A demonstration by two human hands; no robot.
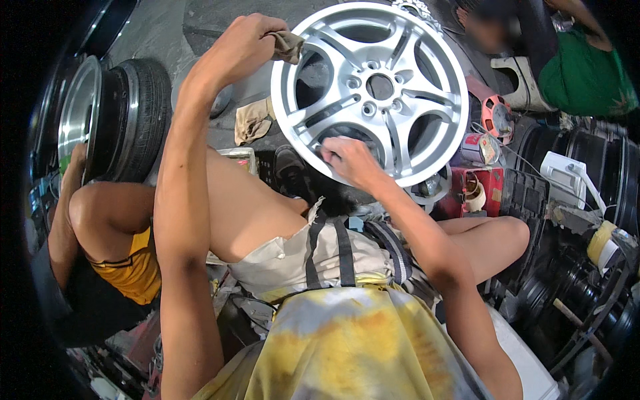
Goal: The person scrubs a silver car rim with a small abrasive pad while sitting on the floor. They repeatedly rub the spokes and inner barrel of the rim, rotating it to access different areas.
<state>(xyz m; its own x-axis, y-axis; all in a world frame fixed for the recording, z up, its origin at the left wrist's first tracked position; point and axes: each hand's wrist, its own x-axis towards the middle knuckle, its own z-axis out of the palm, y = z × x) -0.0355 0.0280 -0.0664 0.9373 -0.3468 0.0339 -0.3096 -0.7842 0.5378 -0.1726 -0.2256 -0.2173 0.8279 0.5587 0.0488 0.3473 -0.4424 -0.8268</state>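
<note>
A silver alloy wheel (420, 99) with paired spokes is tilted up before my knees, without a tyre. My left hand (248, 41) is closed around a folded grey-brown rag (288, 47) at the wheel's upper left rim. Lower down, the curled fingers of my right hand (352, 162) grip the wheel near a spoke opening at its lower left; the fingertips are partly hidden. Left of the wheel, a crumpled tan rag (253, 122) lies on the ground.
On the left, another person's hand (78, 159) touches a polished rim (79, 110) beside a tyre (148, 120). A person in green (583, 77) sits at upper right. A paint can (479, 149), a red box (490, 190) and dark rims (557, 300) crowd the right.
</note>
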